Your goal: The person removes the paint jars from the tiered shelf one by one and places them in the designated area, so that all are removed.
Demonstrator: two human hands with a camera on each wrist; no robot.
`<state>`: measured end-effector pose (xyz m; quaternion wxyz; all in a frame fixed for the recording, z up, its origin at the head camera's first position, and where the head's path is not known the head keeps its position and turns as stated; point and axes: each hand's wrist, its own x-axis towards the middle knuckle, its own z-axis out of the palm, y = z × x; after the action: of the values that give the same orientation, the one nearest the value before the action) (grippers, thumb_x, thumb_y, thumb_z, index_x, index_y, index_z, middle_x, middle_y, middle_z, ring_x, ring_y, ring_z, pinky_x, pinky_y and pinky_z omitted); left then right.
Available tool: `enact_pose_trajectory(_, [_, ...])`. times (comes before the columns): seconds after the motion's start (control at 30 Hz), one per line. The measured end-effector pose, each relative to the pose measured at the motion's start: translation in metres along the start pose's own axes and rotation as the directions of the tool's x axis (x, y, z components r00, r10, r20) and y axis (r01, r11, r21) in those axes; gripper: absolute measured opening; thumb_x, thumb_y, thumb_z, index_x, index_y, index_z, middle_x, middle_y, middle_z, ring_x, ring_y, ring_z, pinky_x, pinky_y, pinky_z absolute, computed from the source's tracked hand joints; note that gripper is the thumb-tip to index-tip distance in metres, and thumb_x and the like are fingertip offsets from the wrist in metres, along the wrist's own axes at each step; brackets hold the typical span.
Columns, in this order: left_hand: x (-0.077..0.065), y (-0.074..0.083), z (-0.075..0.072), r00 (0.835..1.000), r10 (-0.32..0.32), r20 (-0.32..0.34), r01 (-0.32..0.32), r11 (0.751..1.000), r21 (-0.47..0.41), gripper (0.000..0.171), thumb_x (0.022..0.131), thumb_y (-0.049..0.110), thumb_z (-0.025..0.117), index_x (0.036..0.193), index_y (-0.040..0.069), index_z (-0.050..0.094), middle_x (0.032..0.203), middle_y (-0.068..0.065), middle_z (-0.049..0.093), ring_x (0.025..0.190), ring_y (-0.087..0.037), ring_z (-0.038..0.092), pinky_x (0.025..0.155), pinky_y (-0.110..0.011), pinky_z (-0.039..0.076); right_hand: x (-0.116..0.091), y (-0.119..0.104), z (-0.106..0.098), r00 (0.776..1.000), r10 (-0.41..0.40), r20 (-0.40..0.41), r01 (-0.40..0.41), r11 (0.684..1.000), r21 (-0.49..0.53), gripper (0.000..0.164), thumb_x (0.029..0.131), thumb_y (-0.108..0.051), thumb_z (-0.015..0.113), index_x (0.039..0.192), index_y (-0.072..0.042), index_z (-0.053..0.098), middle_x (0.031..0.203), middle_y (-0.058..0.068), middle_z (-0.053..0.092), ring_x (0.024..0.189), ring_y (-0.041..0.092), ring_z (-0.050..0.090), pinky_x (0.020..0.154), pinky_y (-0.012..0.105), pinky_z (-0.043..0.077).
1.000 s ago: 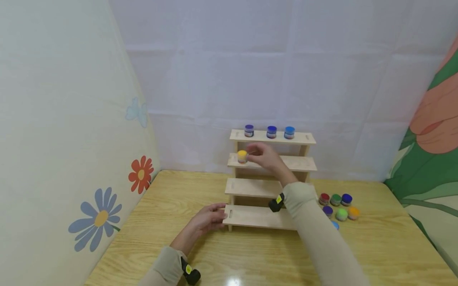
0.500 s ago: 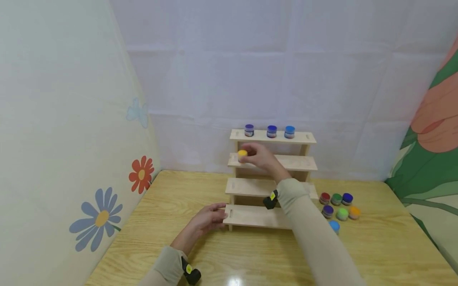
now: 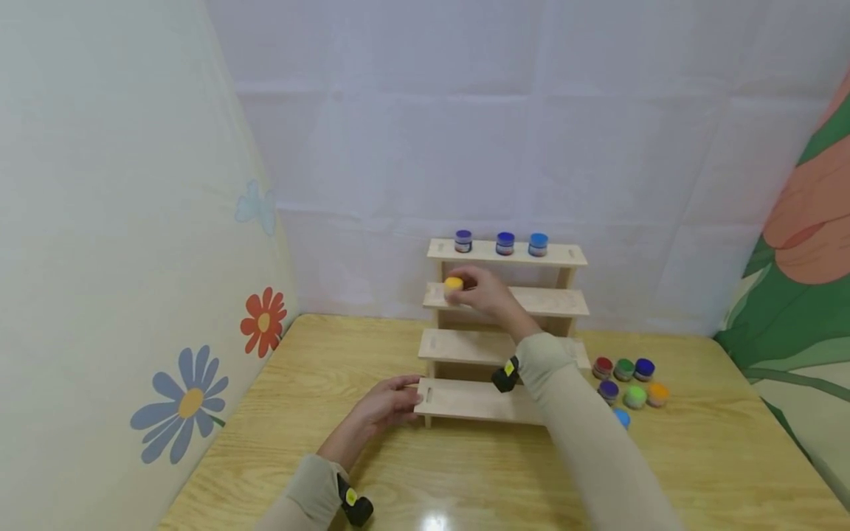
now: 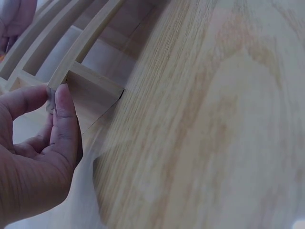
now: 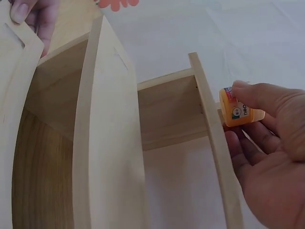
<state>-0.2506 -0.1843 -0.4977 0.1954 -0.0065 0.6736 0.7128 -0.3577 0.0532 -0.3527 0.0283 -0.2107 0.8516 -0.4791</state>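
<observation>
My right hand (image 3: 490,293) pinches a small paint jar with a yellow-orange lid (image 3: 453,285) at the left end of the second shelf from the top. In the right wrist view the orange jar (image 5: 239,108) is between thumb and fingers, its label showing; whether its base touches the board I cannot tell. My left hand (image 3: 384,405) grips the left end of the lowest board of a stepped wooden rack (image 3: 473,345). Thumb and fingertips pinch that board end (image 4: 51,98) in the left wrist view. Three blue and purple jars (image 3: 505,244) stand on the top shelf.
Several jars with red, green, blue, purple and orange lids stand on the table right of the rack, among them a light green jar (image 3: 635,397). A white cloth (image 3: 398,162) hangs behind. Painted panels flank the wooden table (image 3: 717,457).
My right fingers have come further round the yellow-lidded jar, which has shifted very slightly right. The left hand stays at the lowest board.
</observation>
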Motion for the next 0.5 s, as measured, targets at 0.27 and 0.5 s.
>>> enact_pose_trajectory(0.27, [0.003, -0.001, 0.001, 1.0, 0.011, 0.014, -0.01, 1.0, -0.009, 0.06, 0.095, 0.003, 0.062, 0.15, -0.008, 0.038, 0.112, -0.007, 0.068, 0.088, -0.014, 0.067, 0.07, -0.025, 0.057, -0.025, 0.003, -0.026, 0.997, -0.08, -0.016, 0.079, 0.996, -0.044, 0.047, 0.095, -0.022, 0.073, 0.137, -0.004, 0.061, 0.125, 0.013, 0.066, 0.113, 0.029, 0.062, 0.097, 0.044, 0.052])
enact_pose_trajectory(0.5, [0.002, -0.003, 0.0, 1.0, 0.016, 0.021, -0.015, 1.0, -0.025, 0.06, 0.094, 0.001, 0.06, 0.149, -0.011, 0.037, 0.108, -0.005, 0.068, 0.085, -0.013, 0.067, 0.069, -0.024, 0.057, -0.057, 0.016, -0.046, 0.995, -0.062, -0.079, 0.054, 0.994, -0.1, 0.047, 0.093, -0.025, 0.076, 0.134, -0.005, 0.063, 0.128, 0.014, 0.065, 0.117, 0.032, 0.063, 0.101, 0.046, 0.051])
